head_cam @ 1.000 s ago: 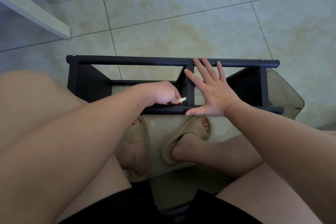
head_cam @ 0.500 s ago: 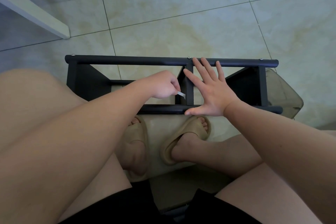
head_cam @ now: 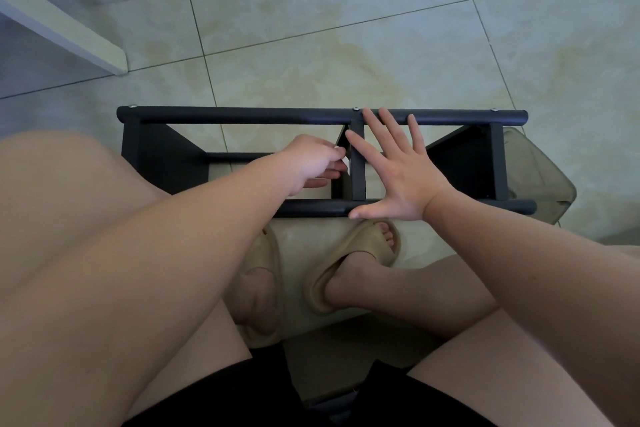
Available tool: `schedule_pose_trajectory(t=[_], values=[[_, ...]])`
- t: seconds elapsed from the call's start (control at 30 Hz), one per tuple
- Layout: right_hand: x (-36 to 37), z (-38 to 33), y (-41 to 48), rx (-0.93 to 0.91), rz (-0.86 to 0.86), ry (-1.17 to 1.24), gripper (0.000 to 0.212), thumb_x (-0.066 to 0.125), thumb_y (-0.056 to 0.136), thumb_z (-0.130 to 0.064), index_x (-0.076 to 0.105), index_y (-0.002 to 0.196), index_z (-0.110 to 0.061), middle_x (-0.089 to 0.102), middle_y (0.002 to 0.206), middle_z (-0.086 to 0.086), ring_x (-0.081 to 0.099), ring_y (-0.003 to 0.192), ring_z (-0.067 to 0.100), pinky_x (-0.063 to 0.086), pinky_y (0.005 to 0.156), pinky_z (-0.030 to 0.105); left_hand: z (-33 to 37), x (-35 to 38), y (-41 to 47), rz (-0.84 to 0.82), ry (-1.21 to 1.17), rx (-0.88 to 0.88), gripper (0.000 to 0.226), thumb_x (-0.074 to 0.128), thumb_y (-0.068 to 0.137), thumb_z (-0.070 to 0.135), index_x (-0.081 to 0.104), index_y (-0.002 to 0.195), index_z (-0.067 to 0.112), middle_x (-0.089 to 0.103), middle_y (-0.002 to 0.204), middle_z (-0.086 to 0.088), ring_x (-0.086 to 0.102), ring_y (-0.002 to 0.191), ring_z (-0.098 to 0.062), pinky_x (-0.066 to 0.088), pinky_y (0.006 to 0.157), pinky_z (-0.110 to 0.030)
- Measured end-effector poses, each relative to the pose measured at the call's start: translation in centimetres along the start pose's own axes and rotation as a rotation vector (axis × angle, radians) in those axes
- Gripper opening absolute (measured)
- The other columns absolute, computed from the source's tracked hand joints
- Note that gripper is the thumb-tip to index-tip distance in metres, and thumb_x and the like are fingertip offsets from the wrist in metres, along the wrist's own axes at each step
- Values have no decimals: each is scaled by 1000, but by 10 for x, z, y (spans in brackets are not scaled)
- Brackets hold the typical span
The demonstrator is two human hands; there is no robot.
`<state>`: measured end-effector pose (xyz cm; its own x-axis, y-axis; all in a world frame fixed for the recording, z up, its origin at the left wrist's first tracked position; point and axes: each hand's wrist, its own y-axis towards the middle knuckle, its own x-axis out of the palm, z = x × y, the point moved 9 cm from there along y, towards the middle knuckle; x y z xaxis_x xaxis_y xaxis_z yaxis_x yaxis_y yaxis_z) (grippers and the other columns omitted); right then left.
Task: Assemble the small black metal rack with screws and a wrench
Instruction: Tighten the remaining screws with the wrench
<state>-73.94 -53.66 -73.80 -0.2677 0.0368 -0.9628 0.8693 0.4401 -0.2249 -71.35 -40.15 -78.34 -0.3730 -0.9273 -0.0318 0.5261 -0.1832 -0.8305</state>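
Tiled floor (head_cam: pixel 346 45) carries the black rack (head_cam: pixel 242 115). The right hand (head_cam: pixel 398 177), fingers spread flat, braces its centre divider (head_cam: pixel 358 184); the left hand (head_cam: pixel 311 163) pinches a small pale wrench (head_cam: pixel 344 161) beside it. Short strokes under firm bracing appear advisable.

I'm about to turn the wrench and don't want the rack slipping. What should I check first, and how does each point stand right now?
1. Rack steadied: ok. The right hand presses flat, fingers spread, on the rack.
2. Wrench held: ok. The left hand pinches the wrench beside the middle post.
3. Wrench seated on its screw: cannot tell. That screw is hidden.
4. Far bar fastened: ok. Three screw heads show along it, one at the middle.
5. Right fingers away from the wrench: not ok. The index fingertip lies close beside it.
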Motion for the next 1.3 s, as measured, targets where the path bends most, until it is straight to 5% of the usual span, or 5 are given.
schedule_pose_trajectory(t=[0.27,0.47,0.83,0.93,1.3], values=[[1,0,0,-2,5,8,124,34,68,-101,7,164,-27,-7,171,11,-11,157,34,-9,122,63,1,3,-6,9,-3,-44,14,52,103,28,63,107,20,74,86,3,70,87,-11,52,74,-28],[0,0,0,-2,11,17,124,33,67,-102,7,163,-28,-7,171,11,-11,157,33,-9,122,62,-5,4,-8,-30,67,-60,18,53,103,30,65,111,19,75,87,5,70,89,-10,53,93,-34],[1,0,0,-4,19,15,123,33,68,-102,7,163,-28,-8,171,10,-11,157,33,-8,122,63,-5,8,-6,-59,100,-53,13,53,102,29,63,100,21,75,68,10,70,83,-10,52,83,-31],[1,0,0,-2,22,15,124,34,68,-102,8,164,-27,-8,171,10,-11,157,33,-10,121,62,-10,11,-7,-98,103,-94,14,52,103,26,62,99,17,75,68,8,71,81,-9,52,71,-28],[0,0,0,-1,17,14,124,36,68,-100,9,164,-27,-8,171,10,-11,157,33,-10,121,63,-11,11,-7,-133,166,-120,17,43,106,21,57,95,19,75,68,8,69,82,-9,50,68,-25]])
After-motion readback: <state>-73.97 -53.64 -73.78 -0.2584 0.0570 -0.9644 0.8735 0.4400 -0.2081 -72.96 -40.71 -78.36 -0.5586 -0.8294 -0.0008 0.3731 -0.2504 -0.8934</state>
